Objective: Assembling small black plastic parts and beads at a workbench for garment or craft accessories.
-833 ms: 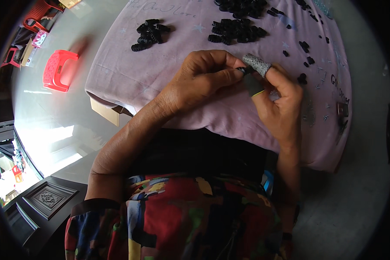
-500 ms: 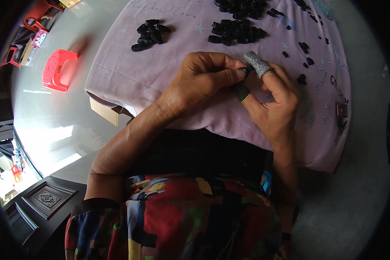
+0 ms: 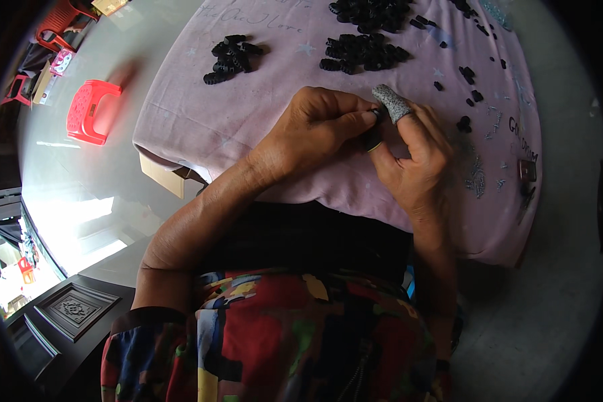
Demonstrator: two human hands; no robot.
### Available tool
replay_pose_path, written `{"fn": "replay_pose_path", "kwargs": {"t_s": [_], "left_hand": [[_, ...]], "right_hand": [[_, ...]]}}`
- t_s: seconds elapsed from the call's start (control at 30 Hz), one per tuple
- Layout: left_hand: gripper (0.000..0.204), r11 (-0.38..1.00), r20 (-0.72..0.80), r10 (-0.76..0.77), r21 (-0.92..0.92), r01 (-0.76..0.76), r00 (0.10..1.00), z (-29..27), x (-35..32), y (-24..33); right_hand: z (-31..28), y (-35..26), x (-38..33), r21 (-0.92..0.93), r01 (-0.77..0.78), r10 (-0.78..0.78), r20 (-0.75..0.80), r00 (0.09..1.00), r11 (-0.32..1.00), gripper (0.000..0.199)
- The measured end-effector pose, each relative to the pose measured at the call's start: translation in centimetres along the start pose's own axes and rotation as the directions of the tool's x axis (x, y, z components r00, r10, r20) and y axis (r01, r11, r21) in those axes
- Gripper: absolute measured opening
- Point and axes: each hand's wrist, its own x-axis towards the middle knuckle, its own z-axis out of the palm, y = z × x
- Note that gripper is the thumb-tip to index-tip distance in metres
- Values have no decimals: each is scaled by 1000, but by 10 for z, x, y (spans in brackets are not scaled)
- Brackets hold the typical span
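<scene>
Between my two hands, just above the cloth, is a small dark piece [image 3: 378, 114], mostly hidden by fingers. My left hand [image 3: 308, 130] pinches it between thumb and forefinger. From the other side, my right hand [image 3: 419, 154] closes on it, forefinger above and thumb below. A speckled grey finger sleeve [image 3: 391, 104] covers the right forefinger, and a black sleeve [image 3: 371, 140] with a yellow edge covers that thumb. Beyond the hands lie a heap of black ridged pieces [image 3: 365, 52], a second heap [image 3: 370, 13] farther back, and a smaller pile [image 3: 232, 59] to the left.
A pink cloth [image 3: 181, 120] with printed stars covers the table. Loose black bits [image 3: 467, 74] and small silvery pieces [image 3: 476, 179] are scattered at the right, near a small dark box [image 3: 527, 170]. A red plastic stool [image 3: 90, 112] stands on the floor at the left.
My right hand has shifted slightly left and its fingers have drawn in closer around the small piece. My left hand keeps its pinch, a little lower in view.
</scene>
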Motion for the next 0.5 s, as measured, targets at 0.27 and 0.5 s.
{"fn": "replay_pose_path", "kwargs": {"t_s": [0.27, 0.5], "left_hand": [[24, 999, -158, 17, -29, -22, 987, 12, 1, -3], [24, 997, -186, 43, -52, -54, 982, 15, 1, -6]], "right_hand": [[4, 2, -3, -151, 91, -95, -18, 995, 984, 38], [9, 2, -3, -175, 124, -130, -23, 991, 977, 38]]}}
